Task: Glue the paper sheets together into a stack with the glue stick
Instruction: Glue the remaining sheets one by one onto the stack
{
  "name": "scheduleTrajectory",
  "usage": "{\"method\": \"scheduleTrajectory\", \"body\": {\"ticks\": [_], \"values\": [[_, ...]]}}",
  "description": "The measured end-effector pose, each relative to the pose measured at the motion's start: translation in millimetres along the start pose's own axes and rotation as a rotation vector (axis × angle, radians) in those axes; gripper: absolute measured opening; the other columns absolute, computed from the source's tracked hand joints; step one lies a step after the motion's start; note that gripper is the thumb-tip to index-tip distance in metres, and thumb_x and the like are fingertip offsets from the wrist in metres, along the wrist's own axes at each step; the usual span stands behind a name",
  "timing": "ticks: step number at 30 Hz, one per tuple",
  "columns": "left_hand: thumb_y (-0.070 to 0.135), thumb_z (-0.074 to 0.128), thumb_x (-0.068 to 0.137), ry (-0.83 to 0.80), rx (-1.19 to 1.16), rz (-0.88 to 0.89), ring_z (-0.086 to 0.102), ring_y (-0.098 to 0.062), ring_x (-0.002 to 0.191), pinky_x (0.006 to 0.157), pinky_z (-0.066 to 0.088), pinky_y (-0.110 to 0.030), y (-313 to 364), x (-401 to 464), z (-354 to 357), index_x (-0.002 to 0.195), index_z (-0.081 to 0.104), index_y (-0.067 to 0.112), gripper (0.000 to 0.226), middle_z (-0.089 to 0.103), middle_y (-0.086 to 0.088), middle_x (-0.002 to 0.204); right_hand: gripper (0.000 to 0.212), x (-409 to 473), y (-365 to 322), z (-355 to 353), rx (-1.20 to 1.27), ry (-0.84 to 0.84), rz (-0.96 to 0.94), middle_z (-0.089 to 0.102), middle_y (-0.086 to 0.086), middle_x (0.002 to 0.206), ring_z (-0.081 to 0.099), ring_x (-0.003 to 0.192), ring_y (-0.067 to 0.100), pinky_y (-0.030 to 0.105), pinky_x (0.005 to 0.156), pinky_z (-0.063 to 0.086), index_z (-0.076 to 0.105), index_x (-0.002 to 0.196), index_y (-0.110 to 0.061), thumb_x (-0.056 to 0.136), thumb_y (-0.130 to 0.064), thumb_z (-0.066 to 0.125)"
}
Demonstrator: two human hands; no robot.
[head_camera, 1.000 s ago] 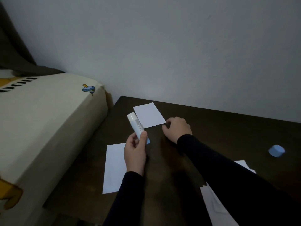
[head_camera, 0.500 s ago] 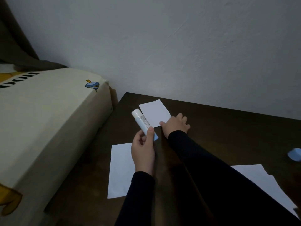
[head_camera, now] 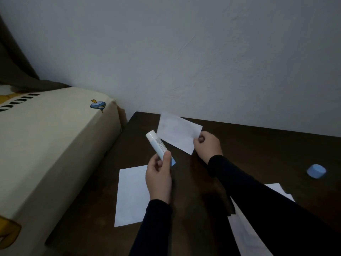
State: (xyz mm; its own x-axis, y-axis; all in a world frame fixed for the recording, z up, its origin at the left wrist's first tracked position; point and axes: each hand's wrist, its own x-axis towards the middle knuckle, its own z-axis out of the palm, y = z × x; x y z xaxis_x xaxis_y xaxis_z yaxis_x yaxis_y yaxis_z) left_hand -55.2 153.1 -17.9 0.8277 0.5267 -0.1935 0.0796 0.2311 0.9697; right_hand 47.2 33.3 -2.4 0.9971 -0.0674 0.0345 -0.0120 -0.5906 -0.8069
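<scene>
My left hand (head_camera: 159,179) grips an uncapped white and blue glue stick (head_camera: 157,144), its tip tilted up and to the left. My right hand (head_camera: 207,145) pinches the near right corner of a small white paper sheet (head_camera: 178,133) and holds it lifted off the dark wooden table (head_camera: 258,148). A second white sheet (head_camera: 132,194) lies flat on the table under my left wrist. More white sheets (head_camera: 245,235) lie at the lower right, partly hidden by my right sleeve.
The light blue glue cap (head_camera: 316,170) stands on the table at the right. A cream bed or mattress (head_camera: 48,148) with a printed cover butts against the table's left edge. A plain white wall (head_camera: 203,61) rises behind the table.
My right hand has picked the small sheet up off the table; before, it lay flat with the hand at its corner. The left hand keeps the glue stick almost still.
</scene>
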Motion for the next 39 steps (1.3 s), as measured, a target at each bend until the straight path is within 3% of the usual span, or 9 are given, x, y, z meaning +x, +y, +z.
{"method": "scheduleTrajectory", "body": {"ticks": [3,5,9,18,21,23,30,34,39], "values": [[0.044,0.057,0.091,-0.039,0.061,0.036,0.055,-0.007,0.090,0.079,0.048,-0.021,-2.7,-6.9,4.9,0.110,0.048,0.034,0.024,0.053,0.020,0.093,0.015,-5.9,16.8,-29.1,0.016,0.027,0.000,0.053,-0.004,0.076,0.051,0.069,0.007,0.016,0.058,0.037,0.055,0.083,-0.019,0.095,-0.012,0.051],[0.045,0.057,0.090,-0.068,0.088,0.049,0.054,-0.007,0.090,0.074,0.046,-0.019,-6.3,-12.6,10.0,0.111,0.048,0.034,0.025,0.053,0.020,0.094,0.008,-9.2,30.5,-48.2,0.031,0.046,0.034,0.057,-0.003,0.086,0.056,0.080,0.010,0.019,0.071,0.043,0.060,0.096,-0.017,0.096,-0.014,0.052],[0.044,0.058,0.090,-0.154,0.140,0.057,0.052,-0.003,0.092,0.076,0.045,-0.020,-13.9,-28.1,22.5,0.115,0.047,0.036,0.029,0.052,0.018,0.100,0.028,-16.4,55.1,-85.6,-0.008,0.095,0.092,0.059,0.000,0.112,0.052,0.097,0.009,0.024,0.085,0.042,0.057,0.125,-0.014,0.097,-0.013,0.051],[0.041,0.061,0.090,-0.309,0.182,0.069,0.056,-0.003,0.094,0.073,0.047,-0.017,-26.0,-55.2,65.2,0.119,0.050,0.037,0.032,0.056,0.019,0.103,0.035,-23.8,104.7,-137.1,-0.098,0.108,0.161,0.059,0.003,0.121,0.052,0.102,0.011,0.029,0.093,0.045,0.055,0.132,-0.013,0.096,-0.010,0.053],[0.040,0.061,0.090,-0.338,0.197,0.081,0.057,0.000,0.094,0.067,0.046,-0.014,-27.6,-61.2,76.4,0.117,0.052,0.038,0.029,0.056,0.020,0.106,0.052,-26.6,121.9,-143.3,-0.316,0.042,0.102,0.055,-0.003,0.118,0.053,0.106,0.011,0.030,0.097,0.046,0.043,0.142,-0.022,0.093,-0.020,0.059],[0.039,0.063,0.089,-0.355,0.184,0.080,0.059,0.003,0.090,0.063,0.048,-0.012,-27.7,-64.1,82.3,0.115,0.054,0.037,0.027,0.059,0.019,0.104,0.062,-28.1,135.0,-150.1,-0.491,-0.008,0.052,0.048,-0.004,0.135,0.044,0.125,0.015,0.037,0.107,0.037,0.031,0.149,-0.028,0.093,-0.032,0.058],[0.032,0.071,0.085,-0.363,0.096,0.028,0.064,-0.008,0.094,0.074,0.056,-0.025,-31.9,-59.1,102.2,0.112,0.065,0.029,0.028,0.066,0.010,0.103,0.049,-32.3,158.2,-157.8,-0.589,-0.131,-0.118,0.032,-0.015,0.150,0.020,0.138,0.014,0.036,0.112,0.013,0.041,0.141,-0.038,0.094,-0.048,0.049],[0.027,0.072,0.084,-0.402,-0.051,-0.046,0.061,-0.006,0.070,0.065,0.050,-0.021,-31.3,-55.4,115.1,0.107,0.069,0.014,0.027,0.067,0.007,0.075,0.059,-32.1,159.3,-160.7,-0.583,-0.145,-0.132,0.030,-0.016,0.150,0.019,0.139,0.014,0.037,0.112,0.012,0.040,0.141,-0.038,0.087,-0.049,0.059],[0.034,0.053,0.097,-0.397,-0.185,-0.143,0.056,-0.016,0.072,0.070,0.048,-0.031,-31.3,-48.5,141.4,0.111,0.061,0.012,0.028,0.071,-0.010,0.103,0.065,-31.8,161.5,-165.0,-0.584,-0.198,-0.186,0.027,-0.014,0.151,0.016,0.138,0.015,0.038,0.110,0.012,0.038,0.142,-0.043,0.082,-0.049,0.063]]}}
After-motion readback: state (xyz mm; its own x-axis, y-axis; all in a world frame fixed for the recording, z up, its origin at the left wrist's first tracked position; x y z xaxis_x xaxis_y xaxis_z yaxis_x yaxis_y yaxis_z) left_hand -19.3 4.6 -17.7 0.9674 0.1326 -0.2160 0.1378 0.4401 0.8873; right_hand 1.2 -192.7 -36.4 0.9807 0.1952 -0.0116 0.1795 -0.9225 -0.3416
